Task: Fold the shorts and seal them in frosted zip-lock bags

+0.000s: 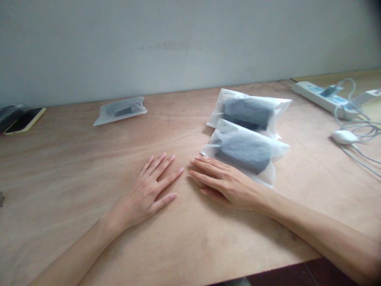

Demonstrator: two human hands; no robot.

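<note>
My left hand [150, 188] lies flat on the wooden table [89, 178], fingers spread and holding nothing. To its right, my right hand [218, 180] rests palm down with its fingers stretched out, also with nothing in it. Just beyond the right hand lies a frosted plastic bag [244, 151] with a dark item inside; the hand is close to its near edge, and I cannot tell whether they touch. Behind that bag sits a second frosted bag [247, 111], partly covered by it, also with something dark inside. A flatter frosted bag [120, 110] lies at the back left.
A phone [25, 121] in a pale yellow case lies at the far left, beside a dark item [12, 113] in clear plastic. At the right stand a white power strip [324, 99] with plugs, a white adapter [344, 137] and looped cables. A wall [178, 47] borders the table's back.
</note>
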